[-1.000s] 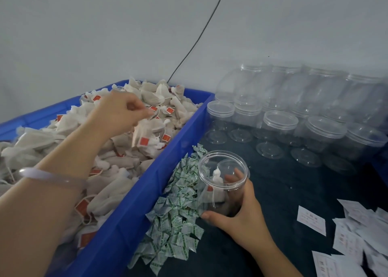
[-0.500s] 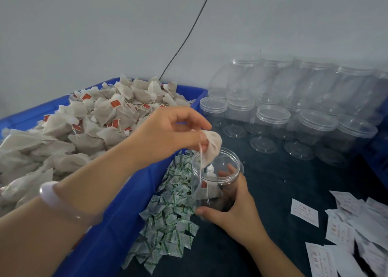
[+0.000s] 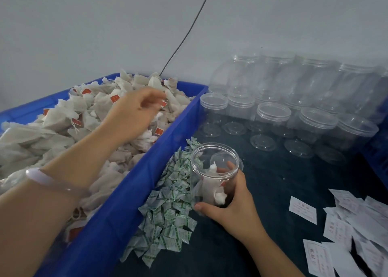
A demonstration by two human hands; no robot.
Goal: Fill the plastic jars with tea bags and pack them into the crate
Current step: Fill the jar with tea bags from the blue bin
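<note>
Jar (image 3: 214, 171) standing on the dark table (image 3: 273, 192), mouth open to the camera, and the right hand (image 3: 233, 209) has a firm hold of it: thumb across the near side low down, fingers wrapped round the far side and showing through the clear plastic. A few tea bags (image 3: 211, 190) sit in the bottom of it. Just to its left, touching its base, lies a spill of green-and-white sachets (image 3: 168, 209), banked against the wall of the blue bin (image 3: 130, 192).

Over to the left hand (image 3: 134, 113), out above the heap (image 3: 63, 129) of white, red-tagged bags that fills that bin. The fingers point down toward the far end of the pile, but they are blurred, so it can't be told whether they have pinched a bag or hang loose. A pale bracelet (image 3: 48, 180) rides on that forearm.

Behind the jar, rows of empty jars (image 3: 273, 117) line the grey wall (image 3: 84, 24), the back ones taller. White paper slips (image 3: 346, 234) are scattered at the right, and a thin black cable (image 3: 184, 37) runs up the wall.
</note>
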